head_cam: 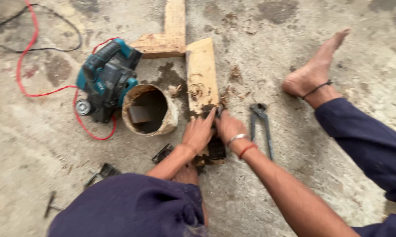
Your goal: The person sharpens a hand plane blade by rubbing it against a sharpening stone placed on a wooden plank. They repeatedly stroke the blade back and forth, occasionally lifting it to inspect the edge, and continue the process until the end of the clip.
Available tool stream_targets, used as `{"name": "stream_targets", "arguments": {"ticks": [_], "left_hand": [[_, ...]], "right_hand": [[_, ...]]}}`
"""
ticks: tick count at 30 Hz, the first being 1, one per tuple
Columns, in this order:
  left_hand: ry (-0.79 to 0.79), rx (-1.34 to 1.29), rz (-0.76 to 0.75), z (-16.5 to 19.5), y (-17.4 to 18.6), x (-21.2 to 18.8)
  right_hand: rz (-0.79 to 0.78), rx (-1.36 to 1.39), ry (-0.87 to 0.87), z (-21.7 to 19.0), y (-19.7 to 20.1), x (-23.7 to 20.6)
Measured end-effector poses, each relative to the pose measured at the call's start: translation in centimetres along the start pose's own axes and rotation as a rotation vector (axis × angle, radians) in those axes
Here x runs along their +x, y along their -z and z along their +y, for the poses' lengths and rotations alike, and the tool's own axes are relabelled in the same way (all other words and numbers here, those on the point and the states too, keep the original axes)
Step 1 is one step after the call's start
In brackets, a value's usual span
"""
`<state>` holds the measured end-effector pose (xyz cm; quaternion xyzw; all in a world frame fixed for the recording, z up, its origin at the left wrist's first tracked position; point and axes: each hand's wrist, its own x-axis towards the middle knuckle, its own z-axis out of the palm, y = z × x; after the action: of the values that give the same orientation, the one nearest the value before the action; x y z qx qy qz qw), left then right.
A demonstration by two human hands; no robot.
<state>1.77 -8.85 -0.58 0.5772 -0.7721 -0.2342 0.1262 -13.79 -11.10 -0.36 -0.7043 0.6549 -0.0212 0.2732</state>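
Rough carpentry workplace on a bare, stained concrete floor (294, 188), shown by a teal electric planer (106, 79) with red cord (29, 66), pale wooden boards (201, 74) strewn with shavings, iron pincers (261, 123), a grimy round tub (149, 109) and scattered small metal parts.

A single head-worn camera looks steeply down from close above at the grey concrete floor (294, 184). It faces forward past the person's own blue-clad knees (132, 206), forearms and bare foot (312, 74).
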Motion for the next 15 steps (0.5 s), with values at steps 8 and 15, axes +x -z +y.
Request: {"name": "stream_targets", "arguments": {"ticks": [8, 15], "left_hand": [[0.049, 0.017, -0.215, 2.7, -2.7, -6.6], [-0.043, 0.212, 0.004, -0.9, 0.5, 2.3]], "right_hand": [[-0.154, -0.015, -0.09, 0.7, -0.8, -7.7], [0.156, -0.136, 0.042, -1.9, 0.8, 2.0]]}}
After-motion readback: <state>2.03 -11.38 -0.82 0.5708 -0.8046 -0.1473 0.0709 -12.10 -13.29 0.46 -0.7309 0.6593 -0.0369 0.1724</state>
